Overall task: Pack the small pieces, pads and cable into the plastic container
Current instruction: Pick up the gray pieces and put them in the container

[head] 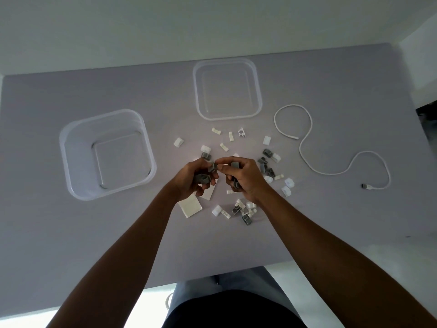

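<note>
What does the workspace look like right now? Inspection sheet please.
Surface: grey table, pieces scattered mid-table.
Job's things: deep container left, empty; white pads; white cable loose at right; grey and white clips spread about.
Clutter: shallow clear lid at far edge.
Grippers: left hand and right hand each grip grey clips.
Cables: only the white cable, uncoiled.
Surroundings: pale wall behind.
</note>
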The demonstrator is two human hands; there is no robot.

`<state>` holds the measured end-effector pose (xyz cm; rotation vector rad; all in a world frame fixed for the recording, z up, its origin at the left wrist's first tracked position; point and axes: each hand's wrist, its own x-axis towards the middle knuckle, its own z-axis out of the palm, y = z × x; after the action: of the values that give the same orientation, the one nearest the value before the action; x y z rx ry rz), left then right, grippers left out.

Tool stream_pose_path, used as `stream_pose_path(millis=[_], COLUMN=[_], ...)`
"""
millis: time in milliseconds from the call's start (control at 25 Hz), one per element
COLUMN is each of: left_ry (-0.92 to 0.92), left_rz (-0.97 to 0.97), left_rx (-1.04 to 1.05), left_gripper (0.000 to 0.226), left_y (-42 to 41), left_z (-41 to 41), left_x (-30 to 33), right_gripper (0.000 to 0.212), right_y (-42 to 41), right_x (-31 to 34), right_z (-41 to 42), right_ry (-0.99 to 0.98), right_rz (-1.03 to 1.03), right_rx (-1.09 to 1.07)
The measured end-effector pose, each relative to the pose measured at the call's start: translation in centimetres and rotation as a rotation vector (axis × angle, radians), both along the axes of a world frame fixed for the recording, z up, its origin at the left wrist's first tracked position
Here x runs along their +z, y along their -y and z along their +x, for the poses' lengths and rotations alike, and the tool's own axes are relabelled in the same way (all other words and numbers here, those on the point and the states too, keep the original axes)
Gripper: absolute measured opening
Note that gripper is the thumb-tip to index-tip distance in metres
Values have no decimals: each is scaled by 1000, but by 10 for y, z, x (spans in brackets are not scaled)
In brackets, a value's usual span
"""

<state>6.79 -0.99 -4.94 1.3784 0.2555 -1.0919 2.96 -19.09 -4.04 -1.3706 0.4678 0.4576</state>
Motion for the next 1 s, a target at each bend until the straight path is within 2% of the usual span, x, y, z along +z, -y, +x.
stream_pose_path(millis=[240,320,440,520,600,680,760,880,1000], left_ry=[60,14,-131,-198,-225,-173,15,450,617], left_rz=[32,5,-43,-29,67,278,545,958,1149], left_rx=[1,50,246,342,382,362,226,-143,-316], left_gripper=[36,28,14,12,11,35,52,56,60], left_y=[15,19,19,20,27,35,40,42,46], left_z=[-1,2,9,15,23,33,43,49,49], left_x=[5,3,-1,-2,-3,-9,-20,-35,-33], right_gripper=[10,14,22,25,33,39,42,39,25], right_y=[2,11,33,48,62,76,88,102,107], right_x=[-2,-7,-14,-17,-18,-23,-34,-47,-56], right_z=[-3,-3,-5,-8,-10,-11,-12,-13,-16], right_ry=[-1,-58,-151,-185,-225,-245,-184,-21,60], right_rz=[-31,120,395,429,317,76,-209,-655,-937], right_rx=[-9,-142,-339,-410,-456,-459,-404,-270,-81])
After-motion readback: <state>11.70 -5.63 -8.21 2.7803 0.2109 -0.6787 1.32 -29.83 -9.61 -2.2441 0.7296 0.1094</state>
